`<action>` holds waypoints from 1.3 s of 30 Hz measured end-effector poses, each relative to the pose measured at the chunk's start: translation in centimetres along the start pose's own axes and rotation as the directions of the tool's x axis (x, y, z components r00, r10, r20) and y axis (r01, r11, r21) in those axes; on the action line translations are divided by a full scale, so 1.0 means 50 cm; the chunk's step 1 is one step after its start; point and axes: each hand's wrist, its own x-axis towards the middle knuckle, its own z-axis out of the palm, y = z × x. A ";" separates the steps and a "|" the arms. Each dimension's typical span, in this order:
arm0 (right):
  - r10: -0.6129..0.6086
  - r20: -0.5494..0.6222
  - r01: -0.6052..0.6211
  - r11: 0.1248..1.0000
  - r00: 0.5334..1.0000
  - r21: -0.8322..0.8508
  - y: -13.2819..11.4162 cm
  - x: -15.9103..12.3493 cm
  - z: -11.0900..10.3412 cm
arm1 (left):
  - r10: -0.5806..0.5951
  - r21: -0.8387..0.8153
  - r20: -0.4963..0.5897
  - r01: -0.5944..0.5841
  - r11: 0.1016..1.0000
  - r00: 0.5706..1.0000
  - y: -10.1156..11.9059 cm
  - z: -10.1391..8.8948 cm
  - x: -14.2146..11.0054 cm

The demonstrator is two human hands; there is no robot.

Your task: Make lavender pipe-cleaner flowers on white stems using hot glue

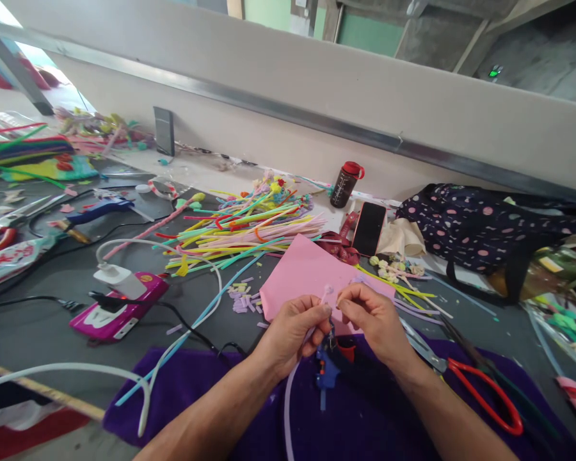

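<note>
Across the far side of your scene runs a white partition (pixel 278 70), with the grey table (pixel 516 336) spread out in front of it. Near you, a purple cloth (pixel 211 390) covers the edge below your forearms. The patterned bag (pixel 461 224) lies far right, and the pink sheet (pixel 297 269) sits just beyond your hands. Left of the sheet, on the far side, is a loose bundle (pixel 249 234) of coloured stems. Your left hand (pixel 295 330) grips a lilac stem (pixel 288 403) between thumb and forefinger; it hangs down toward the near edge, its tip over the sheet. Your right hand (pixel 372 314) is beside that tip, thumb and fingertips drawn together; you cannot tell whether anything is between them. The red-handled scissors (pixel 441 364) lie near right, beside your right forearm, and the magenta power strip (pixel 148 291) is at left. Beyond the sheet lies a phone (pixel 369 227), with the red-capped bottle (pixel 343 187) just left of it and farther back. Smallest are the cut bits (pixel 242 301), scattered left of the sheet.
</note>
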 end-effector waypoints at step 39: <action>-0.080 0.055 0.092 0.948 0.995 -0.303 -0.007 -0.002 -0.015 | 0.025 0.112 -0.032 -0.021 0.994 0.999 0.012 0.003 -0.004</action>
